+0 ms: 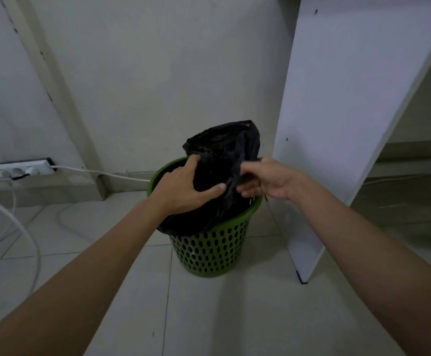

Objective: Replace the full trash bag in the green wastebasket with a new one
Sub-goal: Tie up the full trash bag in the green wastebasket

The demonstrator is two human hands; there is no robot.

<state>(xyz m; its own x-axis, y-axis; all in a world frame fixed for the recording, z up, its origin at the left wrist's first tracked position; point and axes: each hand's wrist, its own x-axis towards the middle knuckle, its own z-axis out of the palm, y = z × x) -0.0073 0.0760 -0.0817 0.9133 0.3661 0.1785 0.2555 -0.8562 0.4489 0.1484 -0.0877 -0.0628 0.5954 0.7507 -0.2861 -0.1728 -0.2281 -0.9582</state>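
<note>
1. Left hand (183,187) grips the black trash bag (222,147), with the thumb across its front and the fingers curled round its far side.
2. Right hand (268,178) pinches a fold at the bag's right edge; its fingertips are blurred.
3. Rising above the green wastebasket (209,250), the bag has its lower part inside the rim. Dark plastic hides the contents.
4. Just right of the basket leans a white board (350,111), its top cut off.
5. At the left wall lies a power strip (22,169); its white cables (33,242) run out of frame.
</note>
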